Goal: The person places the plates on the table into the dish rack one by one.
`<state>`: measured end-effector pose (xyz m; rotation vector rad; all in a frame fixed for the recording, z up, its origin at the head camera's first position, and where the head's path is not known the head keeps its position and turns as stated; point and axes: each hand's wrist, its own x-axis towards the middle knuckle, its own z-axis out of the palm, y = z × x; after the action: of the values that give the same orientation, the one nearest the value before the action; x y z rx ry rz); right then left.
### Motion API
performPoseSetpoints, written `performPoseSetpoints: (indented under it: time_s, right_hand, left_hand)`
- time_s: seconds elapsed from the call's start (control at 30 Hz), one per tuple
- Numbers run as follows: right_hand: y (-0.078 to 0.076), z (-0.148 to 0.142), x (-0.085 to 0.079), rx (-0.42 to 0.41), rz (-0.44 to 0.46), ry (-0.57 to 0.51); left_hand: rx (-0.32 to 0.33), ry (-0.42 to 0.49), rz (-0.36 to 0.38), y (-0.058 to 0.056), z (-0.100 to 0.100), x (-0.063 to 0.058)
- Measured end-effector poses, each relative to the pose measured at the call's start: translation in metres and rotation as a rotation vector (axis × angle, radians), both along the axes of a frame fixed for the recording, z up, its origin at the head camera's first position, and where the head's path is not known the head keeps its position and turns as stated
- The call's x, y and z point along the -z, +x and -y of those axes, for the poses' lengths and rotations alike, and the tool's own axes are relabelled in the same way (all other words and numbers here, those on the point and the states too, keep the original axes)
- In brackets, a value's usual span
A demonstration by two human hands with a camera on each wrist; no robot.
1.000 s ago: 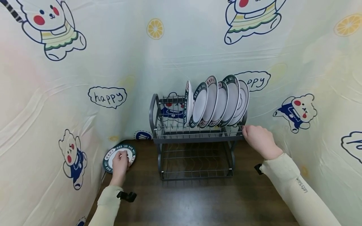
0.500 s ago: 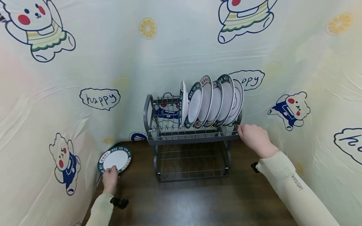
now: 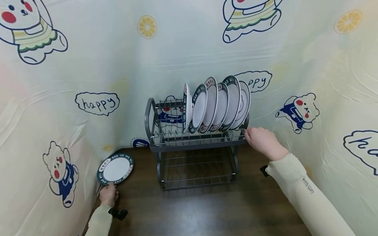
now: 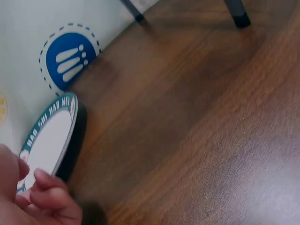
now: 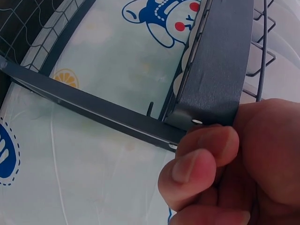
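Observation:
In the head view, a round white plate with a green lettered rim lies at the far left against the wall cloth. My left hand is at its near edge, thumb over the rim and the other fingers curled below. The left wrist view shows the same plate reaching between thumb and curled fingers. A grey two-tier dish rack stands to the right of it. My right hand grips the right end of its upper tier; in the right wrist view the fingers curl under the frame.
Several plates stand on edge in the right part of the rack's upper tier. Its lower tier bears no plates. A brown wooden tabletop lies in front, and a printed cloth hangs behind and at both sides.
My left hand has drawn back from over the plate's middle to its near rim. The right hand stays on the rack. The head view has shifted, moving the scene a little left.

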<state>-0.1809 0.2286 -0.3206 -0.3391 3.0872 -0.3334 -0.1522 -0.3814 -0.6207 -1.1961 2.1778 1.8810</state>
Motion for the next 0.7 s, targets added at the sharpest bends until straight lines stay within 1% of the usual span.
performPoseSetpoints:
  time_s: [0.13, 0.2, 0.3, 0.4, 0.57, 0.7]
  right_hand:
    - [0.0, 0.0, -0.001, -0.002, 0.003, -0.009]
    - [0.0, 0.001, 0.0, -0.004, 0.008, -0.013]
    - [0.0, 0.0, -0.002, -0.001, 0.008, -0.013]
    - [0.0, 0.001, -0.001, -0.007, 0.003, -0.018]
    - [0.001, -0.001, 0.0, -0.009, -0.008, -0.026]
    - [0.0, -0.001, 0.001, -0.011, -0.004, -0.033]
  left_hand:
    - [0.008, 0.031, 0.01, -0.002, 0.005, 0.009]
    - [-0.009, 0.03, 0.021, -0.003, 0.008, 0.013]
    - [-0.031, 0.028, 0.035, -0.009, 0.009, 0.019]
    - [-0.046, 0.022, 0.044, -0.011, 0.013, 0.021]
    - [-0.032, -0.01, 0.074, -0.017, 0.015, 0.024]
    - [-0.026, -0.034, 0.087, -0.02, 0.016, 0.026]
